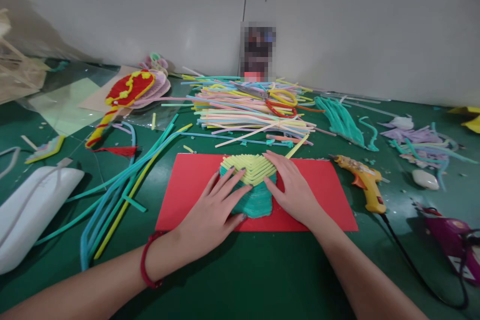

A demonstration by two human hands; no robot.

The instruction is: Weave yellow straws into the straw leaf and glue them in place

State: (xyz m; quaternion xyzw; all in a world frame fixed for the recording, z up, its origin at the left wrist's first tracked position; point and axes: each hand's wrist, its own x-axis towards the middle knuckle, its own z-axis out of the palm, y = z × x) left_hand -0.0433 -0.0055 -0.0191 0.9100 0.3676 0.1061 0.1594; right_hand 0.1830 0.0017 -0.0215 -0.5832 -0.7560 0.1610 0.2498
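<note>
Pressure on the woven pad (252, 170) of yellow and teal strips looks to be the step in hand, and it calls for an even push from both sides so the strips stay put. The pad lies on a red card (187, 195) on the green surface (262, 270). Left hand (215, 210) and right hand (294, 192) lie flat against it, each grip spread, pinching nothing, wrists low. A glue gun (363, 180) rests near the right hand.
</note>
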